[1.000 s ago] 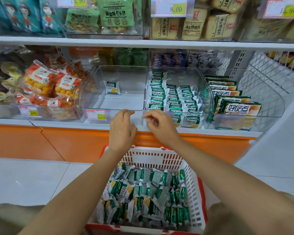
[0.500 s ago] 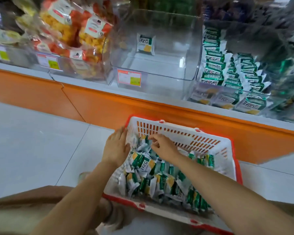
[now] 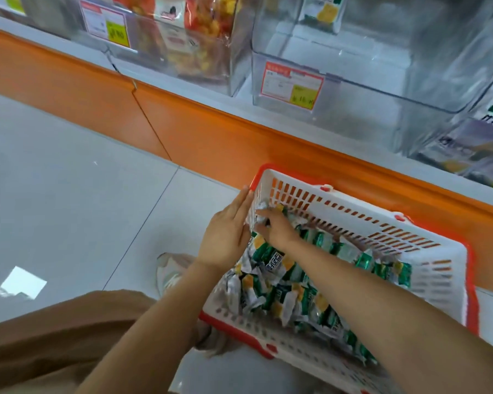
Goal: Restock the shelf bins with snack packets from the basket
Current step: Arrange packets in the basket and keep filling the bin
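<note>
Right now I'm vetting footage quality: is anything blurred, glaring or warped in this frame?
Head view: motion blur smears the right hand and the price tag print; a bright reflection glares on the floor, lower left; the wide lens bows the orange shelf edge; the packets look fairly sharp.

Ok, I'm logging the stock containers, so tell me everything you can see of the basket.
The basket is white plastic with slotted walls and a red rim, standing on the pale floor beside the orange shelf base. It holds many green, yellow and silver snack packets. The left hand lies flat against the outside of its left wall; the right hand reaches inside at that corner, fingers curled on packets.
</note>
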A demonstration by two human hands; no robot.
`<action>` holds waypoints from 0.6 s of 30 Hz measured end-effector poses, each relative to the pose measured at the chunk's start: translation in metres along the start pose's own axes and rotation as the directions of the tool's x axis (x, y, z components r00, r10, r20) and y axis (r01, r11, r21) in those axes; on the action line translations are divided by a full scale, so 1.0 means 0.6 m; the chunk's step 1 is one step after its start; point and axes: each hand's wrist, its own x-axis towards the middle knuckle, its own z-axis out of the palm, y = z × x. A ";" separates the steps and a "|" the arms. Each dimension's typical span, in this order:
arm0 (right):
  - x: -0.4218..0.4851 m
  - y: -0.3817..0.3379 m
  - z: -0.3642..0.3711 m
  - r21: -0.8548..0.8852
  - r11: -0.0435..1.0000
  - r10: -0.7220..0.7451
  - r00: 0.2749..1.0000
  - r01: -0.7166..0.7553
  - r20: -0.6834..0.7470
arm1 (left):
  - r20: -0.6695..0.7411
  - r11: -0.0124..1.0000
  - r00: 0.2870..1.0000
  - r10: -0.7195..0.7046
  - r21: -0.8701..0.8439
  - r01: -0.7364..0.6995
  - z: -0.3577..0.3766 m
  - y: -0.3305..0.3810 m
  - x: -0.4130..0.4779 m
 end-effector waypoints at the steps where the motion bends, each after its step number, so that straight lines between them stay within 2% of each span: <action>1: 0.002 0.002 0.001 0.018 1.000 0.011 0.998 -0.010 -0.058 | 0.001 1.000 1.000 -0.005 0.009 0.005 0.000 0.000 0.000; 5: -0.013 0.005 0.003 0.144 0.985 0.130 0.954 -0.093 -0.271 | -0.014 0.999 1.000 -0.026 0.039 0.026 0.001 0.002 -0.001; 9: -0.035 0.009 -0.016 0.223 0.974 0.137 0.891 -0.042 -0.433 | -0.029 0.994 0.998 -0.048 0.098 0.051 0.003 0.006 -0.002; 11: -0.045 0.019 -0.035 0.299 0.954 0.143 0.895 -0.011 -0.423 | -0.024 0.992 0.998 -0.066 0.106 0.068 0.003 0.008 -0.003; 14: -0.067 0.037 -0.066 0.494 0.868 0.144 0.931 0.044 -0.336 | -0.025 0.990 0.992 -0.125 0.064 0.126 0.001 0.019 0.002; 16: -0.089 0.044 -0.088 0.582 0.809 0.110 0.950 0.086 -0.293 | -0.060 0.984 0.983 -0.174 0.040 0.176 -0.004 0.031 0.014; 18: -0.114 0.044 -0.109 0.623 0.770 0.055 0.958 0.138 -0.280 | -0.131 0.986 0.978 -0.162 0.014 0.166 -0.007 0.053 0.026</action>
